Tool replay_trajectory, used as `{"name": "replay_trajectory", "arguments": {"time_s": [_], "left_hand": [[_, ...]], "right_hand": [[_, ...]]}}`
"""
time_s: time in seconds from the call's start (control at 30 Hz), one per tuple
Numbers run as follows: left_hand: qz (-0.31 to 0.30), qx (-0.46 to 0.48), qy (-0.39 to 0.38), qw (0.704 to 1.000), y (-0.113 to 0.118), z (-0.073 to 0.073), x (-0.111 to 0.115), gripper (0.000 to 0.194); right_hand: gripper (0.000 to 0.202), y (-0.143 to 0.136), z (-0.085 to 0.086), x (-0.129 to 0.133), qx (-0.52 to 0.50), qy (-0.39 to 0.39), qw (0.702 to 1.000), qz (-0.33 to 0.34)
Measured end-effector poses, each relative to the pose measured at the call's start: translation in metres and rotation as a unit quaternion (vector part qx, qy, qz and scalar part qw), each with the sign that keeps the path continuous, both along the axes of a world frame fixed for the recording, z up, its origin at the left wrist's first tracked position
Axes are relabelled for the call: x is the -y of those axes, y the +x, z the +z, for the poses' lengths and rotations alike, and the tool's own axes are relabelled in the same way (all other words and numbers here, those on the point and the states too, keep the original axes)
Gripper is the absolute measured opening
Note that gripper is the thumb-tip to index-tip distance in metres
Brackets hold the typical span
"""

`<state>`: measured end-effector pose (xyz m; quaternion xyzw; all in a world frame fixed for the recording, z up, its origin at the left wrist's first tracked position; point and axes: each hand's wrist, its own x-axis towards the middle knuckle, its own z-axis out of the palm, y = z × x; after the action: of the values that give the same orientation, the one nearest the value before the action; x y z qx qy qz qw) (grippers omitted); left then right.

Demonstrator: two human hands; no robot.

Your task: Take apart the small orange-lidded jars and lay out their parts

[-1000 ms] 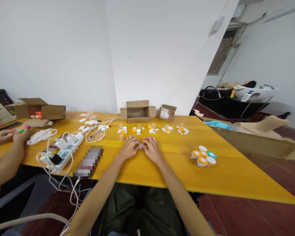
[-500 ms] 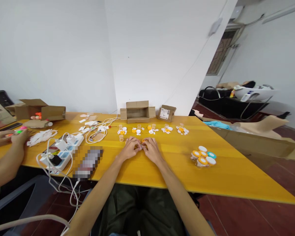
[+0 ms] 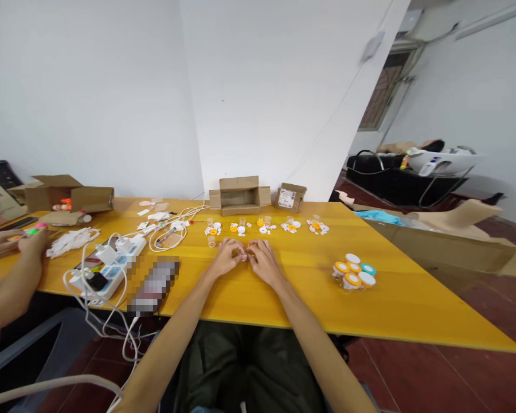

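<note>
Near the table's middle, my left hand [image 3: 226, 259] has its thumb and fingers pinched on a small white piece [image 3: 243, 257]. Right beside it my right hand [image 3: 263, 259] curls its fingers around a small orange part [image 3: 250, 246], which is mostly hidden. The fingertips of both hands almost meet. Just beyond them stands a small clear cup [image 3: 211, 241]. Farther back lies a row of little piles, each with a clear cup, an orange disc [image 3: 260, 223] and white pieces [image 3: 241, 230]. To the right stands a cluster of clear jars with orange, white and teal lids [image 3: 353, 280].
Open cardboard boxes [image 3: 239, 201] stand against the wall. On the left are a power strip [image 3: 119, 267], tangled white cables [image 3: 172, 225], a blurred-out phone [image 3: 153, 287] and crumpled white material [image 3: 73, 241]. Another person's hands [image 3: 33, 238] hold bright small items at far left.
My hands have turned slightly, and the white piece in my left fingers shows more clearly. The camera view has shifted a little. The piles and jars stay where they were.
</note>
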<state>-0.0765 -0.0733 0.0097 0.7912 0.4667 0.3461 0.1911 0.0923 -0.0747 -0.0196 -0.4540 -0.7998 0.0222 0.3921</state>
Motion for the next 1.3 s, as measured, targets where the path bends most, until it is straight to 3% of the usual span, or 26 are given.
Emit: {"name": "replay_trajectory", "arguments": {"time_s": [0.17,0.4,0.77,1.1,1.3], "left_hand": [[0.026,0.008,0.012,1.0,-0.003,0.0,-0.005,0.005],[0.114,0.018,0.053,0.992,-0.009,-0.003,-0.011,0.011],[0.111,-0.052,0.03,0.992,-0.005,-0.001,-0.002,0.016],[0.118,-0.099,0.064,0.986,-0.006,-0.005,0.0,0.013],[0.144,-0.086,0.057,0.984,-0.01,-0.005,-0.003,0.031]], "right_hand": [[0.023,0.0,-0.002,-0.002,-0.001,0.002,1.0,-0.001],[0.022,-0.001,-0.001,-0.002,-0.013,0.004,1.0,-0.028],[0.025,0.001,-0.005,-0.006,-0.048,0.023,0.994,-0.093],[0.021,0.0,-0.004,-0.005,-0.016,0.028,0.999,-0.041],[0.023,-0.003,0.0,0.002,0.015,0.052,0.998,0.027]]}}
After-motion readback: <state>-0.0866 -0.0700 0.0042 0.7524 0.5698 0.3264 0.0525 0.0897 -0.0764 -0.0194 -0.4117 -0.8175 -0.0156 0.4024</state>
